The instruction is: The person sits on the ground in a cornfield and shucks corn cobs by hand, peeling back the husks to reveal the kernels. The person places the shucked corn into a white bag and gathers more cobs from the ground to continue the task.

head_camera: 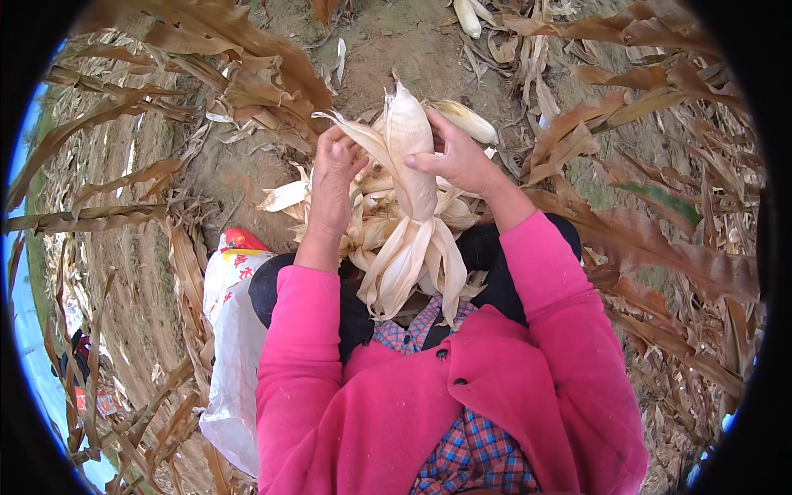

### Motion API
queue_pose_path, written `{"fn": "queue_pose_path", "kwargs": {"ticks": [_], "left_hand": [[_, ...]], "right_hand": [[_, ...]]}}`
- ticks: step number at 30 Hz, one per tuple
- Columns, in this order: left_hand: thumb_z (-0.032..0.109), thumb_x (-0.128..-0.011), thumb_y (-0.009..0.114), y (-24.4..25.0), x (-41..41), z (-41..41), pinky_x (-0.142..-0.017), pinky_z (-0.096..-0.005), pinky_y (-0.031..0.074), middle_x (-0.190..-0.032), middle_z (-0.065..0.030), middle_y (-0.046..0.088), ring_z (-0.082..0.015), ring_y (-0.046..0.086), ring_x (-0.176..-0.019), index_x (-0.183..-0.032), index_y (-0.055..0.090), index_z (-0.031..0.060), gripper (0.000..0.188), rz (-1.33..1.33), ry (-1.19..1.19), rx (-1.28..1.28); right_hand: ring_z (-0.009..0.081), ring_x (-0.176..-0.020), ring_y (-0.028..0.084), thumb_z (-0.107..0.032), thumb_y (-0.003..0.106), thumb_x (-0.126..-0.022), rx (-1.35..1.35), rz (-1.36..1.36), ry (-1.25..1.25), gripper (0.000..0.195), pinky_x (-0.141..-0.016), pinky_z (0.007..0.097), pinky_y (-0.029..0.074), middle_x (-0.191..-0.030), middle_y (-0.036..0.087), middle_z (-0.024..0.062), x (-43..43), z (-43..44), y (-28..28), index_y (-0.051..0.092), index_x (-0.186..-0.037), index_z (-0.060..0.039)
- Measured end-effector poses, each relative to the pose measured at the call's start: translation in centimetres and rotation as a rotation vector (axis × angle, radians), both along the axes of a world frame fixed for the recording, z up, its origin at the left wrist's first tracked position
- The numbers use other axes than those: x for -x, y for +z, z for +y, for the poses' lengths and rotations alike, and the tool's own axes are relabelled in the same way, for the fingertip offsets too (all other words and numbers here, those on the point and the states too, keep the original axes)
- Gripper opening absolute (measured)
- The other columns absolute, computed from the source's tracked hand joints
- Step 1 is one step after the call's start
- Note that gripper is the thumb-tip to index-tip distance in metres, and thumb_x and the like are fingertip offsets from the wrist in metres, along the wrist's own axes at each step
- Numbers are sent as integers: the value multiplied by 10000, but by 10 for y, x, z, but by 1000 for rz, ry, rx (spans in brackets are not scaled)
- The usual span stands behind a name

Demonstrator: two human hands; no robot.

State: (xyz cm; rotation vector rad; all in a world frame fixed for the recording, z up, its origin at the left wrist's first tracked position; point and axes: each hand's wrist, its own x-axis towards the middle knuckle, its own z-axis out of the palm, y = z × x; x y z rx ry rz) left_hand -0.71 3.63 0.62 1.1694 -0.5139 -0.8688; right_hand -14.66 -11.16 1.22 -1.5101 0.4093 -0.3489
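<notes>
An ear of corn in pale dry husk stands roughly upright before me, with peeled husk leaves hanging from its lower end. My right hand grips the ear from the right, thumb across its front. To the left of the ear is my left hand, fingers curled near a loose strip of husk; whether it holds the strip is hidden. A pile of dry husks lies below the hands, between my knees. Another ear of corn, partly in husk, lies on the ground just beyond my right hand.
A white woven sack with red printing lies along my left side. Dry corn stalks and leaves crowd in on the right, with more at the upper left. Further ears lie on the soil ahead.
</notes>
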Motion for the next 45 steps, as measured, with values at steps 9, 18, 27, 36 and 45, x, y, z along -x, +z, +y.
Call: {"fn": "queue_pose_path", "kwargs": {"ticks": [9, 18, 27, 36, 45], "left_hand": [[99, -898, 581, -31, 22, -6, -853, -295, 440, -1062, -102, 593, -179, 562, -977, -1074, 569, -11, 208, -504, -11, -41], [147, -956, 515, -9, 32, 1, -854, -244, 423, -1029, -9, 604, -70, 518, -945, -1132, 575, 16, 228, -51, -146, -105], [193, -968, 494, -21, 45, -5, -697, -235, 461, -956, -4, 600, -69, 543, -792, -1072, 550, 39, 195, 166, -22, -115], [198, -961, 507, -29, 42, -7, -755, -272, 467, -950, -61, 624, -116, 573, -858, -1075, 566, 6, 231, -130, 28, -66], [213, -862, 647, -2, 34, -14, -726, -331, 467, -888, -131, 645, -203, 610, -797, -949, 616, -17, 248, -524, 124, -250]], "right_hand": [[176, -1031, 561, -241, 730, -735, -12, -33, -11, 735, -913, 306, 442, -1185, 551, 132, -3, -1, 0, 380, -1315, 43], [154, -1129, 503, -242, 674, -761, -372, -136, 134, 701, -999, 308, 373, -1234, 520, 91, 13, -13, 13, 375, -1344, 6], [143, -1041, 553, -325, 570, -885, -643, -185, -104, 589, -899, 274, 448, -1180, 543, 105, -7, 4, -22, 357, -1323, 6], [176, -1059, 526, -421, 740, -760, 0, 41, -138, 812, -917, 301, 426, -1164, 535, 122, -1, 23, -9, 343, -1313, 22], [160, -1122, 488, -310, 758, -751, -158, -13, -36, 839, -952, 299, 409, -1246, 477, 92, 3, 26, -7, 278, -1374, -17]]}}
